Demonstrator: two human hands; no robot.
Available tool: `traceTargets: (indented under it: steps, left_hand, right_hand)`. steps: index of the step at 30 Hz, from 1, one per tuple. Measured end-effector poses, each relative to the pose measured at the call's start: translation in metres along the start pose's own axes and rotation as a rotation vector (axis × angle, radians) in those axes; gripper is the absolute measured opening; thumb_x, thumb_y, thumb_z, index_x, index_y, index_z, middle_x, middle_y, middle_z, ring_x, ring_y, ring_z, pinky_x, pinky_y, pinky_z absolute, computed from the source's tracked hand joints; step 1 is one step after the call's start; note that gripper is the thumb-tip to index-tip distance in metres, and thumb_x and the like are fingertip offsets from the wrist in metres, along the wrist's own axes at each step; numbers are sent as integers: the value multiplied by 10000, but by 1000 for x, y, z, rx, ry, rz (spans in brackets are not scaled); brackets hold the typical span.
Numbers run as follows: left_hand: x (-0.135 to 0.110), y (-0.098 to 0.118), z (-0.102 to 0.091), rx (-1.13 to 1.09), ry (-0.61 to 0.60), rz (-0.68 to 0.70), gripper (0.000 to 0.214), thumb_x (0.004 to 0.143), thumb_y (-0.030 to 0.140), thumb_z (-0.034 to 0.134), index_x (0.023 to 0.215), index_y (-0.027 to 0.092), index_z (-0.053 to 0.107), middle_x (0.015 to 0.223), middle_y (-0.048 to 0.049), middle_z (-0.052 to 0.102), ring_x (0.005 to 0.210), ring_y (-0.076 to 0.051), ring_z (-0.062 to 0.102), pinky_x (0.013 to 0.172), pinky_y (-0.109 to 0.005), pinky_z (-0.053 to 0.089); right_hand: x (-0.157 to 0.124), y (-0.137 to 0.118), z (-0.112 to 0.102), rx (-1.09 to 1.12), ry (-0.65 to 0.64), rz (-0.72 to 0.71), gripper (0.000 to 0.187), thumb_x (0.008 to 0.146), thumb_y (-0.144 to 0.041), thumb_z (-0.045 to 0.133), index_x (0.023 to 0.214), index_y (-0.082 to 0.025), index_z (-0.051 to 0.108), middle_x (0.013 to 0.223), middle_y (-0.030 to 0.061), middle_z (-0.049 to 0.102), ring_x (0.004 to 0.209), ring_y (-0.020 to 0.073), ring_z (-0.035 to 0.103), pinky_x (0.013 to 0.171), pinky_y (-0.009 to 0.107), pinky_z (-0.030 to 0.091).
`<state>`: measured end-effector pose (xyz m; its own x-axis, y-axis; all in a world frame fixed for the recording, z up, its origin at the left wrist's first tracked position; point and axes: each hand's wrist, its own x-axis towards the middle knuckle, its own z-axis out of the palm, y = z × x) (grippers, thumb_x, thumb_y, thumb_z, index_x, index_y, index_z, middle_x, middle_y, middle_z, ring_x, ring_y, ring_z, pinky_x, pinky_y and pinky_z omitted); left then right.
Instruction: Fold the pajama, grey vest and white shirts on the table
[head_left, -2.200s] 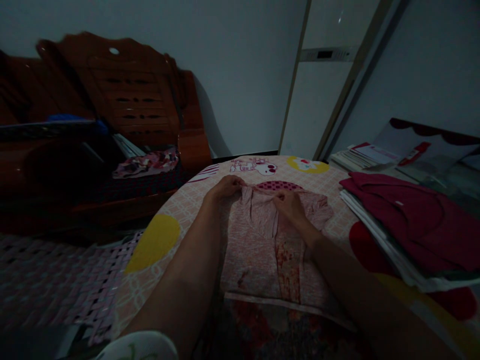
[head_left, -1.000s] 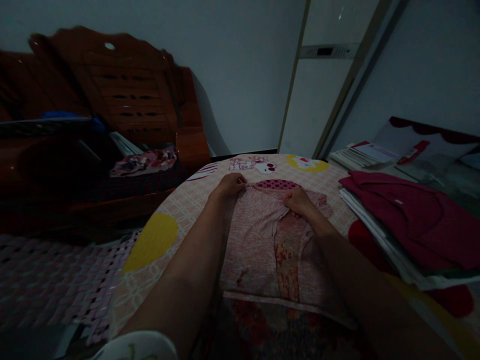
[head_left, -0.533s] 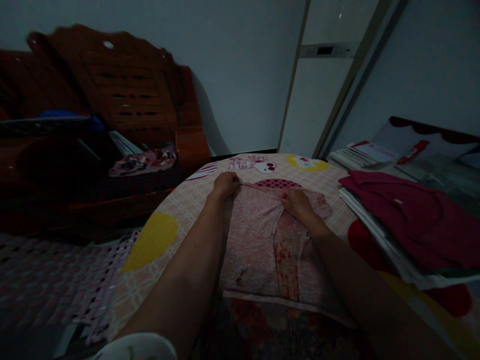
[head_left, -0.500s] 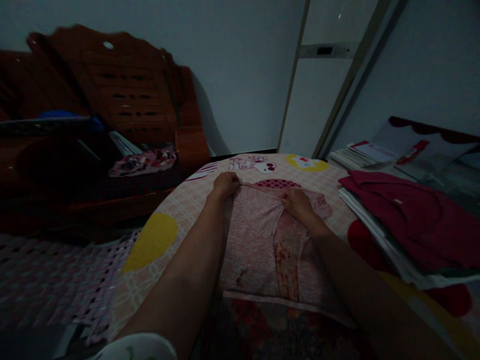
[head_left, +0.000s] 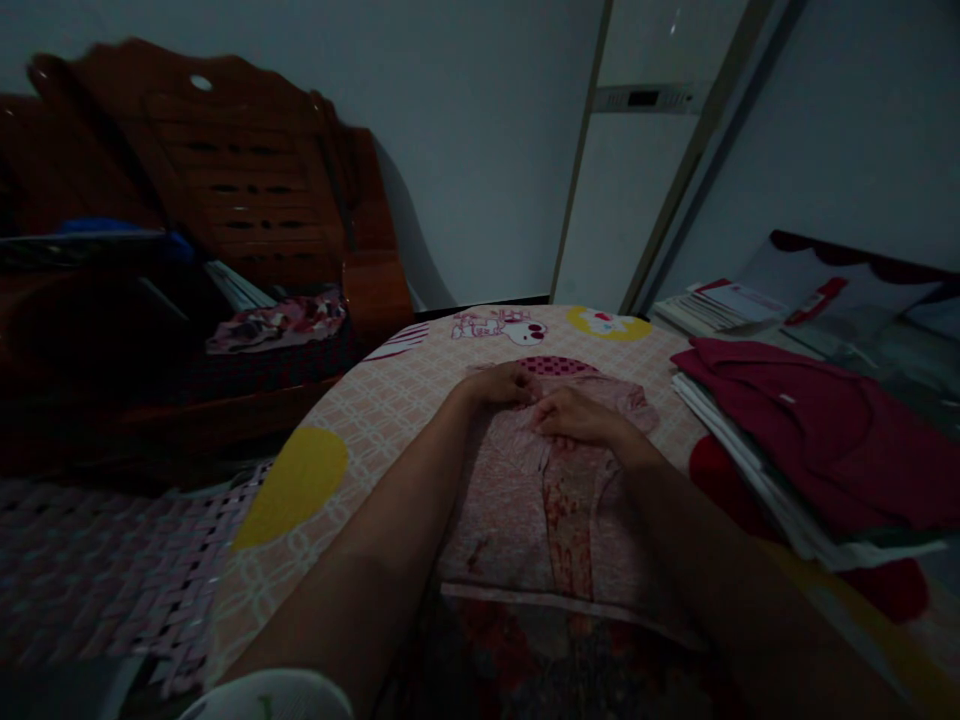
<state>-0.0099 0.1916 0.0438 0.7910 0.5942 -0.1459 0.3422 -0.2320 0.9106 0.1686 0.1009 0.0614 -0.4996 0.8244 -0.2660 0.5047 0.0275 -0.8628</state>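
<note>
A pink speckled garment with a red print lies spread on a round table covered by a patterned cloth. My left hand rests on the garment's far top edge, fingers curled on the fabric. My right hand lies just beside it, pressing down on a fold near the collar, fingers together. The two hands nearly touch at the middle of the garment's top. The room is dim and the fingertips are hard to make out.
A dark red garment lies on a stack of papers at the right. More papers lie behind. A wooden bench with floral cloth stands at the left. A woven mat fills the lower left.
My left hand has moved right from the garment's top left corner to its middle, carrying the fabric over. My right hand has shifted slightly left. The two hands now meet.
</note>
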Motion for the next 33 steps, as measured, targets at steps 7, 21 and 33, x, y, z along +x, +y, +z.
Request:
traceTargets:
  steps: [7,21,33]
  left_hand:
    - [1,-7,-5,-18,5,32,212,706,318,724,804,132,691,632,9,581,537,-87,502,513,-208,393]
    - [0,-5,-2,-131,79,-58,145,722,224,713,842,144,700,664,10,604,565,-83,527,563,-217,441]
    - [3,12,7,-261,65,-22,270,849,335,675,977,98,695,784,-84,697,686,-129,635,704,-289,519]
  right_hand:
    - [-31,3,-71,-219,416,129,75,726,-109,633,766,-122,695,511,2,608,430,98,544,433,181,400]
    - [-63,52,-109,-544,418,460,231,644,-91,694,475,-174,558,387,-40,490,353,79,416,393,204,290]
    - [-50,13,-90,244,662,87,153,680,-157,718,788,-138,612,500,-12,612,414,130,588,431,212,484]
